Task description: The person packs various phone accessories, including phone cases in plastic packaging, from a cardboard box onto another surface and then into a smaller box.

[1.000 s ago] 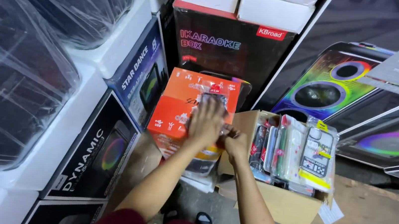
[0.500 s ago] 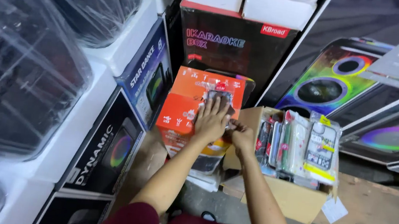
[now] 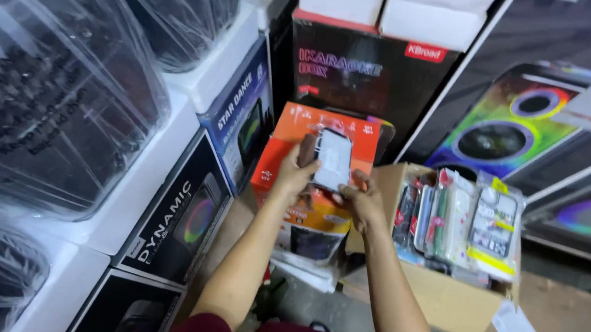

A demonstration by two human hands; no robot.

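Lifted clear of the box top since the earlier frames, when it lay pressed flat under the left palm, the small flat packet in clear glossy plastic with a pale insert (image 3: 333,159) is now held upright between both hands. It is pinched along its left edge by the left hand (image 3: 298,172), thumb in front and fingers curled behind, while its lower right corner is gripped by the closed fingertips of the right hand (image 3: 360,199). The packet is held just above the orange printed cardboard box (image 3: 291,139), which stands tilted against a tall black printed carton (image 3: 364,85). Just to the right, an open brown cardboard box (image 3: 436,297) is packed with upright clear-wrapped phone cases (image 3: 464,218). Black printed speaker cartons (image 3: 179,212) are stacked at the left.
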